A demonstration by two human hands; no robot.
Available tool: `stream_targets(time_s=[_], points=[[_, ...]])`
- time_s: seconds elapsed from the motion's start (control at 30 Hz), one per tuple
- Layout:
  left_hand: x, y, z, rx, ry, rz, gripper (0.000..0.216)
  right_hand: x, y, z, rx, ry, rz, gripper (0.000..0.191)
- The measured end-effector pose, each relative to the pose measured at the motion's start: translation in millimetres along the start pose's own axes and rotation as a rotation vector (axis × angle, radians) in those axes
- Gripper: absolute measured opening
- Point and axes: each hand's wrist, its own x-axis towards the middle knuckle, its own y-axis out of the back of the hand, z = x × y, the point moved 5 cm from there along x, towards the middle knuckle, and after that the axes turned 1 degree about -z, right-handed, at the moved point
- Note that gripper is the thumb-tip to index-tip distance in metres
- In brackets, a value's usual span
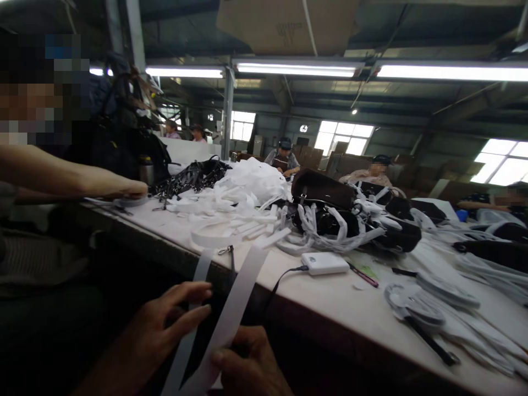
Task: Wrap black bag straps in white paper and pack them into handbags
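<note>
My left hand [165, 324] and my right hand [247, 363] are low in the view, below the table's near edge. Between them runs a long white strip [235, 308] that rises to the tabletop; a black strap with a metal clasp [228, 252] hangs beside it. The left fingers pinch a narrower white strip [198, 286]. The right thumb and fingers are closed on the wide strip's lower end. Both hands grip the strips.
The white worktable [330, 297] carries a heap of white strips [247, 187], dark bags wrapped in white bands [350, 220], a white power bank with cable [325, 263], a pen [363, 274] and tape rolls [412, 308]. A co-worker's arm [70, 179] reaches in from the left. Other people sit beyond.
</note>
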Motion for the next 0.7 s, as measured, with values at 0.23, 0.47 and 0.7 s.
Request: stream_targets(time_s=[0.23,0.47,0.7], points=[[7,-56,-8,0.020,-0.023,-0.034,0.037,-7,27,16,-0.077,-0.025,0.131,0.043],[-55,-77,-15,0.775,-0.747,0.367,0.021,-22,37,-14,-0.118,0.039,0.192,0.049],[-64,-98,-22,0.820,-0.776,0.354,0.028,-23,46,-1,-0.127,0.019,0.334,0.038]])
